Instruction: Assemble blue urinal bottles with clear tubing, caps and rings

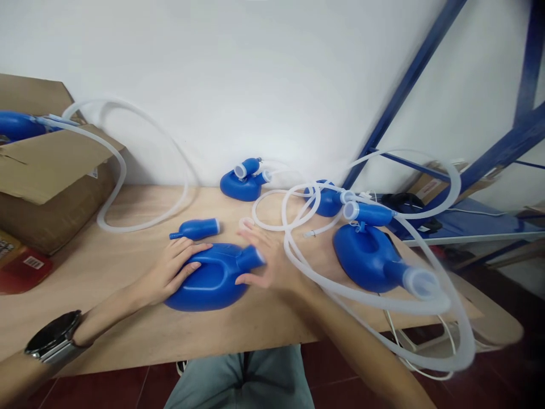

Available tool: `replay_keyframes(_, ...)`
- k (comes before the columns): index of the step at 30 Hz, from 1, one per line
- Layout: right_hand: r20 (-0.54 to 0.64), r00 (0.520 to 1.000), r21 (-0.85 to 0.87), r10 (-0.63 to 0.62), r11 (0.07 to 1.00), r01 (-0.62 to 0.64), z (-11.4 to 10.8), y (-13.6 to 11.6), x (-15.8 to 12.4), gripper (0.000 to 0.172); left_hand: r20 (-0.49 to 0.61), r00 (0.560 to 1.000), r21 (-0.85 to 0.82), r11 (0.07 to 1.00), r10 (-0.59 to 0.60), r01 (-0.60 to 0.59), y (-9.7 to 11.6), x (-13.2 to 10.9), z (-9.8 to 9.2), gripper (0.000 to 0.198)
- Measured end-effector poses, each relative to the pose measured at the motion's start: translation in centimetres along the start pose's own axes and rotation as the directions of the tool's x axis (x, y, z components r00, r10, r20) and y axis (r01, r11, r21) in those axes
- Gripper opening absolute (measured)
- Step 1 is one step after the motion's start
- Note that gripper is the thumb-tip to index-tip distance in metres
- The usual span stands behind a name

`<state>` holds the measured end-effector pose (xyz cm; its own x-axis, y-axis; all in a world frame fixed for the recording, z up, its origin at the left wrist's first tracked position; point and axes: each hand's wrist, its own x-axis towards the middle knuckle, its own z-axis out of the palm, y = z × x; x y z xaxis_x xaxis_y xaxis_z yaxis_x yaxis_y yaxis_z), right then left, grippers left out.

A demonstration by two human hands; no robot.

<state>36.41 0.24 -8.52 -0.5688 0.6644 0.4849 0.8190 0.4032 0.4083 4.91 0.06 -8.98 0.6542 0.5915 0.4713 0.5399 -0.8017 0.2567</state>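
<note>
A blue plastic bottle-shaped container (pixel 213 278) with a handle hole lies on its side on the wooden table (pixel 128 335). My left hand (pixel 174 267) rests on its left end, fingers spread flat over the handle. My right hand (pixel 266 258) hovers at the container's neck with fingers spread, slightly blurred, holding nothing I can see. A small blue funnel piece (pixel 196 229) lies just behind the left hand. A second blue container (pixel 374 258) with a white-rimmed neck lies to the right, wrapped in clear tubing (pixel 323 278).
Two more blue containers, one (pixel 242 182) and another (pixel 327 199), sit at the back near the wall. A cardboard box (pixel 51 182) with a blue container and a tube loop (pixel 140 165) stands at the left. A red packet (pixel 23 270) lies by it. Blue metal frame (pixel 404 91) rises at right.
</note>
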Motion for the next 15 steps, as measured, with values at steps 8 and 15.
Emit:
replay_keyframes(8,0.301,0.95,0.08,0.086,0.99,-0.115,-0.7,-0.3,0.6,0.11,-0.086,0.996,0.096,0.995,-0.01,0.018,1.4,0.4,0.4,0.039)
replay_keyframes(15,0.409,0.903,0.147,0.131,0.967,-0.206,-0.1,-0.6,1.0,0.107,-0.114,0.992,0.091,0.994,-0.054,0.064,1.7,0.4,0.7,0.04)
